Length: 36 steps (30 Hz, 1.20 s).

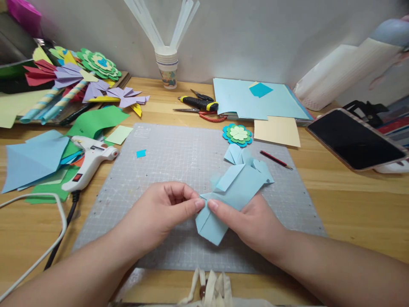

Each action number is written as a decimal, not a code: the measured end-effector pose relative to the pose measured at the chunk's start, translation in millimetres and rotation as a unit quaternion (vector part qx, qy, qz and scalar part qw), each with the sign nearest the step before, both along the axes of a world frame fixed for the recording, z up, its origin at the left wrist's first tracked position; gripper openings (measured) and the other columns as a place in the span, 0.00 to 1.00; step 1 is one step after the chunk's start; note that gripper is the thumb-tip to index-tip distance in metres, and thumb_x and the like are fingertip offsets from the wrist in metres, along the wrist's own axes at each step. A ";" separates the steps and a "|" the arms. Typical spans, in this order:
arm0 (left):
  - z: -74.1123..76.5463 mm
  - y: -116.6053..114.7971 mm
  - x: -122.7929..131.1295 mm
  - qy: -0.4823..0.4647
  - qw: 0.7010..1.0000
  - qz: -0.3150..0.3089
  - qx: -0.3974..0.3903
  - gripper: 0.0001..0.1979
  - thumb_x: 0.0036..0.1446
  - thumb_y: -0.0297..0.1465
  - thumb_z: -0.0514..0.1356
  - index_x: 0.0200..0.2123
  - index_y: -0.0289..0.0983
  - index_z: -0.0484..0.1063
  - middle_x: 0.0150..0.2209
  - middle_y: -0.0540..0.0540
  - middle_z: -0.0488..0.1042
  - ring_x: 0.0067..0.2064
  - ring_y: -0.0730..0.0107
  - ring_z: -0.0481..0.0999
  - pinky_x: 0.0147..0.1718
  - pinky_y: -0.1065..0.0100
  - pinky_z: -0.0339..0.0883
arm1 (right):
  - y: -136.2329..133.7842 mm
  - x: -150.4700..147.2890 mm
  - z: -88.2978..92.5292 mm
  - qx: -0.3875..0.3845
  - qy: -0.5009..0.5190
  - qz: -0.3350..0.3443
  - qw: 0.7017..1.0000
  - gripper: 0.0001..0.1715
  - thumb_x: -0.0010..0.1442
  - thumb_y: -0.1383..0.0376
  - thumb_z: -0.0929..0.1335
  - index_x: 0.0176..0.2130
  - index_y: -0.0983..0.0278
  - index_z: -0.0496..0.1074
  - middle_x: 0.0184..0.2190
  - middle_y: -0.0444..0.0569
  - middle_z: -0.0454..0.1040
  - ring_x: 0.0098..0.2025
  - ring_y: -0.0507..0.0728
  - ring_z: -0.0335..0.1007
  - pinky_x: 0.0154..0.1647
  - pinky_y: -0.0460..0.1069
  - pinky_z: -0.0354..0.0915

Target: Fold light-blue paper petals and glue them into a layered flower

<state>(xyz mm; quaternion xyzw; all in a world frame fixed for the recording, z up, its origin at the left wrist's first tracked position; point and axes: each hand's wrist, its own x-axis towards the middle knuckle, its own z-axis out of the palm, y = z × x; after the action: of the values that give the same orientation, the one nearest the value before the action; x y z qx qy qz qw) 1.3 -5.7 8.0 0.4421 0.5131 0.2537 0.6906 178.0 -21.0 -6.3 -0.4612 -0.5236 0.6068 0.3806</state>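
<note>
A folded light-blue paper piece (234,187) is held just above the grey cutting mat (172,166). My left hand (162,211) pinches its left edge with thumb and fingertips closed. My right hand (252,221) grips it from the right and below, thumb on top, fingers hidden beneath the paper. More small light-blue folded pieces (238,154) lie on the mat just behind it.
A white glue gun (89,164) and loose coloured sheets (35,160) lie left. A paper flower (237,134), red pencil (275,160), scissors (201,111), cutter (198,102), blue sheets (255,100), a cup of glue sticks (166,68) and a phone (354,138) sit behind and right.
</note>
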 end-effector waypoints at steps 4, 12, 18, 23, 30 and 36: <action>-1.2 -3.1 2.6 0.013 0.999 -0.007 0.045 0.10 0.50 0.35 0.63 0.23 0.36 0.70 0.23 0.53 0.70 0.27 0.75 0.66 0.27 0.73 0.60 | 0.3 -0.3 -1.3 -0.014 0.010 0.007 1.000 0.06 0.55 0.63 0.68 0.29 0.62 0.70 0.25 0.42 0.72 0.28 0.51 0.69 0.30 0.46 0.68; -1.7 -8.4 2.5 0.052 0.990 -0.049 0.125 0.09 0.54 0.33 0.61 0.24 0.37 0.68 0.23 0.53 0.67 0.27 0.75 0.62 0.27 0.73 0.57 | 2.8 0.9 -4.0 -0.054 0.036 0.033 0.997 0.08 0.55 0.60 0.70 0.31 0.63 0.73 0.27 0.43 0.74 0.27 0.51 0.68 0.29 0.45 0.67; -1.9 -6.6 1.2 0.024 0.994 -0.045 0.098 0.09 0.55 0.35 0.61 0.26 0.37 0.70 0.26 0.52 0.70 0.30 0.73 0.67 0.30 0.72 0.61 | 5.4 2.1 -3.8 -0.051 0.000 0.023 0.998 0.10 0.54 0.59 0.70 0.33 0.64 0.74 0.28 0.44 0.75 0.28 0.52 0.69 0.29 0.47 0.67; -1.2 -6.8 1.1 0.038 0.989 -0.037 0.135 0.09 0.56 0.33 0.59 0.25 0.37 0.68 0.25 0.53 0.68 0.29 0.75 0.66 0.29 0.73 0.60 | 6.6 1.6 -1.6 -0.055 -0.017 0.028 0.998 0.11 0.53 0.58 0.69 0.32 0.64 0.73 0.26 0.44 0.73 0.27 0.52 0.66 0.28 0.46 0.65; -1.8 -4.6 2.8 -0.005 0.995 -0.024 0.092 0.06 0.55 0.33 0.60 0.29 0.37 0.69 0.26 0.54 0.68 0.28 0.76 0.65 0.28 0.74 0.59 | 5.2 1.4 -1.9 -0.063 -0.011 0.063 0.996 0.11 0.54 0.58 0.69 0.29 0.64 0.71 0.23 0.42 0.68 0.25 0.50 0.61 0.27 0.45 0.62; -4.0 -3.7 1.8 -0.004 0.997 -0.006 0.075 0.11 0.52 0.35 0.62 0.24 0.37 0.66 0.23 0.55 0.65 0.26 0.76 0.63 0.27 0.73 0.59 | 3.4 2.3 -3.3 -0.032 -0.008 0.076 0.997 0.10 0.56 0.59 0.70 0.33 0.64 0.73 0.25 0.42 0.70 0.27 0.50 0.64 0.29 0.45 0.65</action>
<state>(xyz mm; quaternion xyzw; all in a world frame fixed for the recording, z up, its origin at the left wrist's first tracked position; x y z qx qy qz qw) 3.1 -9.4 4.0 0.4945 0.4871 0.2887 0.6595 180.3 -17.6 -9.6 -0.4370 -0.5408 0.6466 0.3138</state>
